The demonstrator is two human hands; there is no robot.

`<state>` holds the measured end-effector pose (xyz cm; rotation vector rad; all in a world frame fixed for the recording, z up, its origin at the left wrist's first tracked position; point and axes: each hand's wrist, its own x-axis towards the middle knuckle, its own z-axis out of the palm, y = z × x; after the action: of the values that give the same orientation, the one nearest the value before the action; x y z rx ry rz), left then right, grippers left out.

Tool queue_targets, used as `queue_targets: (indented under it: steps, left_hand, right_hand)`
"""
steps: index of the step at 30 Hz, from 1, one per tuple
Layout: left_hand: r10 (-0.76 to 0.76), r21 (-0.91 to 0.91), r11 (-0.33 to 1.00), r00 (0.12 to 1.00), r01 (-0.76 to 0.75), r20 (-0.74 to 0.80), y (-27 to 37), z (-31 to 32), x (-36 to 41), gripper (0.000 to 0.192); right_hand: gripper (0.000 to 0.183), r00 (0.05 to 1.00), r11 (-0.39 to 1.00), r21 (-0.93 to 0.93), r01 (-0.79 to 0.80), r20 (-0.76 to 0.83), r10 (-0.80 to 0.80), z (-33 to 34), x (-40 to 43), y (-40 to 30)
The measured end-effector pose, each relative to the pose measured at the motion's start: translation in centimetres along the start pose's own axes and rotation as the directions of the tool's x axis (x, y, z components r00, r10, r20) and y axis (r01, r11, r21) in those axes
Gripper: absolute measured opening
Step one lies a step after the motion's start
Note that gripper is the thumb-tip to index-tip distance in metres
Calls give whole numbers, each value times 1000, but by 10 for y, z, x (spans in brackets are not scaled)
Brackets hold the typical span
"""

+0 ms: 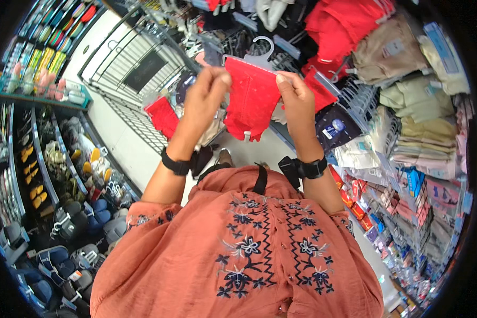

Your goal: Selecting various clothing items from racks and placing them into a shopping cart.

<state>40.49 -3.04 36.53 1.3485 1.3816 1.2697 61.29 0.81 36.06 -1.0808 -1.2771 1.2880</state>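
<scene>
A small red fabric garment (249, 99) hangs in front of me from a clear plastic hanger (262, 57) with a curved hook. A small pale tag or clip (247, 136) is at its lower edge. My right hand (298, 95) pinches the upper right corner, thumb on the front. Slightly blurred, my left hand (204, 99) is at the garment's upper left edge with its fingers curled. Whether those fingers grip the cloth or only touch it is unclear. Each wrist wears a black strap.
A wire shopping cart (131, 71) stands ahead to the left, with another red garment (163, 115) near its right side. Racks of slippers (97, 214) line the left. On the right are hanging clothes (389, 51), folded garments (425, 139) and packaged goods (413, 198).
</scene>
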Motion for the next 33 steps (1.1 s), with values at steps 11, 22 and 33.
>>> queue_targets:
  steps: [11, 22, 33]
  left_hand:
    - [-60, -673, 691, 949, 264, 310, 3, 69, 2, 46]
    - [-211, -629, 681, 923, 375, 322, 1, 69, 13, 39]
    - [-229, -686, 626, 928, 372, 294, 4, 87, 3, 38]
  right_hand:
    - [37, 785, 633, -477, 610, 253, -566, -14, -27, -2]
    - [15, 926, 916, -142, 375, 7, -377, -51, -43, 0]
    - [13, 955, 951, -104, 292, -24, -296, -76, -56, 5]
